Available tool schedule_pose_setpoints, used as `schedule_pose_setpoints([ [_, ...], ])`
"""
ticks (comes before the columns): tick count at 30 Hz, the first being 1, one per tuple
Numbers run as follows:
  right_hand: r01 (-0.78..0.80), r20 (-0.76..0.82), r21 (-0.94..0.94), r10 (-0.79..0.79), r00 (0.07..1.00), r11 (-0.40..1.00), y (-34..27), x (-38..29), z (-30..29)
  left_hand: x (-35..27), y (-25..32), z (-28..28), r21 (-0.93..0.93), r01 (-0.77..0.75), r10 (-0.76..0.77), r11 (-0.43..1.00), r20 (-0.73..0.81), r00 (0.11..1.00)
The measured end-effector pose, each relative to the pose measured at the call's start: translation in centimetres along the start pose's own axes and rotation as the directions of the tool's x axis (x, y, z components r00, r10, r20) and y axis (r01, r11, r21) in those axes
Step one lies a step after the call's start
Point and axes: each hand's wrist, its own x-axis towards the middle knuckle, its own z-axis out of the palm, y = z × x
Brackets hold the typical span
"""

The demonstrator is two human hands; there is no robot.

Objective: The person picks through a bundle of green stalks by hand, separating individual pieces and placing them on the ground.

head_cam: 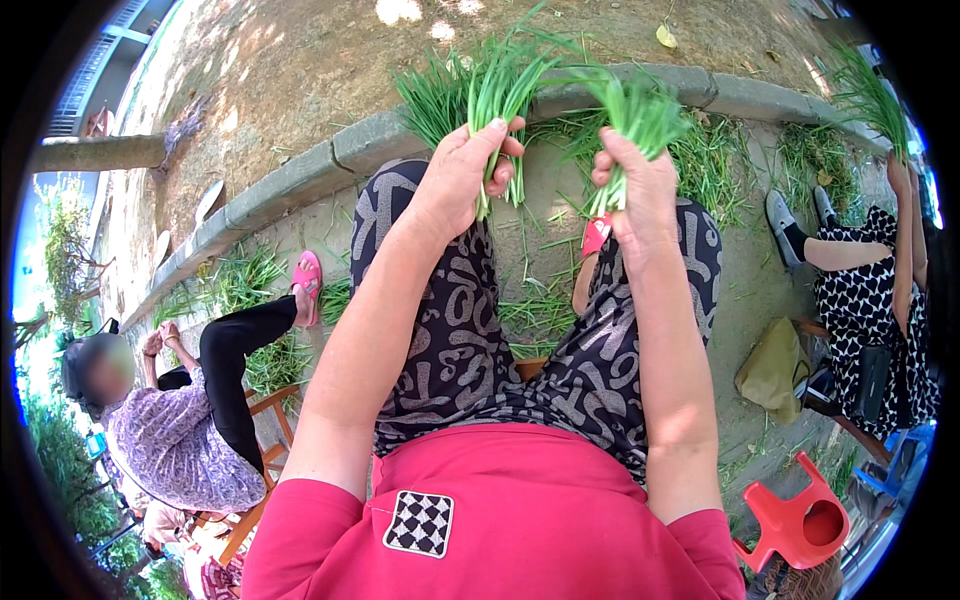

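My left hand [469, 169] is closed around a bunch of long, thin green leafy stalks [499, 90] with pale lower ends, above my left knee. A second bunch of the same kind [634, 112] is in my right hand [637, 172], over my right knee; its leaves are blurred. The leaf tips of the two bunches come close together between my hands. Behind my left hand, a darker green pile of stalks [431, 94] lies at the curb. Loose stalks [540, 311] are scattered on the ground between my legs.
A stone curb [375, 142] curves across in front, with bare soil [300, 75] beyond. Seated people [180, 442] [862, 292] are at both sides, handling green stalks. At the right are an olive bag [772, 371] and a red plastic stool [795, 517]. Green heaps [712, 165] lie along the curb.
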Motion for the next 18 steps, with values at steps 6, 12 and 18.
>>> schedule_pose_setpoints([
  [6, 0.142, -0.103, 0.247, -0.119, 0.988, 0.959, -0.5, 0.9, -1.6, 0.3, -0.1, -0.5, -0.102, -0.020, 0.010, 0.995, -0.096, 0.995],
  [12, -0.047, 0.065, 0.149, 0.038, 0.997, 0.988, -0.4, 0.1, -0.1, 0.1, -0.2, -0.2, -0.003, -0.008, 0.008, 1.000, -0.021, 1.000],
  [18, 0.023, 0.226, -0.185, 0.020, 0.974, 0.982, 0.7, -1.2, 1.3, -0.2, -0.3, 0.2, 0.020, 0.002, -0.005, 1.000, 0.115, 0.993],
])
